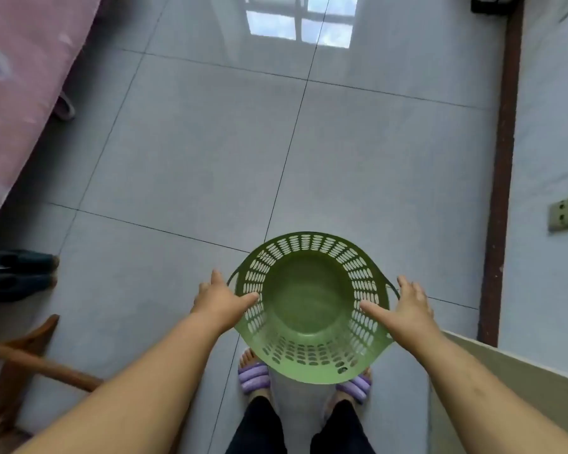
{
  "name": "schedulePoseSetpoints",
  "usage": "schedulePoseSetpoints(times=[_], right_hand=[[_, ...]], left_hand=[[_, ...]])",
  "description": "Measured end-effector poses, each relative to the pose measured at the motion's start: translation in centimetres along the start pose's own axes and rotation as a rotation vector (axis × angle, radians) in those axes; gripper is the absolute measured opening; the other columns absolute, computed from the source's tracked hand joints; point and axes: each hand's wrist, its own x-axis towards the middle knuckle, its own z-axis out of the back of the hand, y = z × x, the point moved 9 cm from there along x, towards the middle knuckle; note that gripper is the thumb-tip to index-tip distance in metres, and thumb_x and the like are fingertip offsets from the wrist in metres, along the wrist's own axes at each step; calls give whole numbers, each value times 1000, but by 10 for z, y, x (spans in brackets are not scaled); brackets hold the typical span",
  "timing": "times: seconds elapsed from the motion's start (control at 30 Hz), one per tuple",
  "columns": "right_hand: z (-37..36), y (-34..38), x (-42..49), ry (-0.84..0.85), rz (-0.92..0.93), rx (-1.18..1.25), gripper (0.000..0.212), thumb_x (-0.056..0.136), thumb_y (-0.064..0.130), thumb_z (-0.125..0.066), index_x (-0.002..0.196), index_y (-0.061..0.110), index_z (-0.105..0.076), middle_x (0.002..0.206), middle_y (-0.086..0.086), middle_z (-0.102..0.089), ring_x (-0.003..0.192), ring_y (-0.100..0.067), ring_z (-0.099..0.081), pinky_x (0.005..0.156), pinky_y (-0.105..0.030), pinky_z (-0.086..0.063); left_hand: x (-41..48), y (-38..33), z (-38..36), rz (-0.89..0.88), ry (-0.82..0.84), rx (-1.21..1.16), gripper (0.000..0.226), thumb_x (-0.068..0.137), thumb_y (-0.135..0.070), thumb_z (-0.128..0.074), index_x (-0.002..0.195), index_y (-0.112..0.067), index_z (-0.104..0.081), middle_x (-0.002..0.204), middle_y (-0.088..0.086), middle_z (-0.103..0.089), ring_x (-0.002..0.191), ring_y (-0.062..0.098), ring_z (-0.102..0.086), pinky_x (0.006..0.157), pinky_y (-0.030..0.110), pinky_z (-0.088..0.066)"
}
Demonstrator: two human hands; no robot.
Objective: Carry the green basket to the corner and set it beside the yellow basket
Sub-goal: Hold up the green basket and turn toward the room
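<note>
The green basket (312, 362), round with slotted walls and nothing inside, hangs in front of me above my feet. My left hand (218, 299) grips its left rim, thumb inside over the edge, fingers outside by the left handle. On the opposite rim my right hand (407, 304) holds the same way, thumb inside, fingers over the right handle. No yellow basket is in view.
Grey tiled floor (210, 142) stretches ahead. A pink-covered bed (20, 77) runs along the left, dark shoes (14, 273) and a wooden chair frame (23, 352) at lower left. A wall with a brown skirting (502, 178) and a socket (566, 213) stands on the right.
</note>
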Motion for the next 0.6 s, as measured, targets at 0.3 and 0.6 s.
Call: schedulePoseSetpoints(times=[0.3, 0.6], right_hand=[[-59, -59, 50, 59, -237, 353, 105, 69, 29, -83, 149, 17, -16, 143, -18, -41, 126, -38, -45, 101, -56, -41], [-18, -24, 56, 71, -255, 558, 74, 74, 29, -80, 134, 11, -40, 108, -13, -66, 79, -19, -65, 48, -27, -44]], left_hand=[[60, 27, -58, 155, 135, -192, 50, 83, -24, -73, 116, -13, -37, 103, 6, -58, 74, 17, -55, 57, 27, -43], [43, -15, -5, 114, -30, -216, 68, 75, -35, -78, 126, -9, -41, 120, 17, -54, 103, 36, -60, 86, 50, -54]])
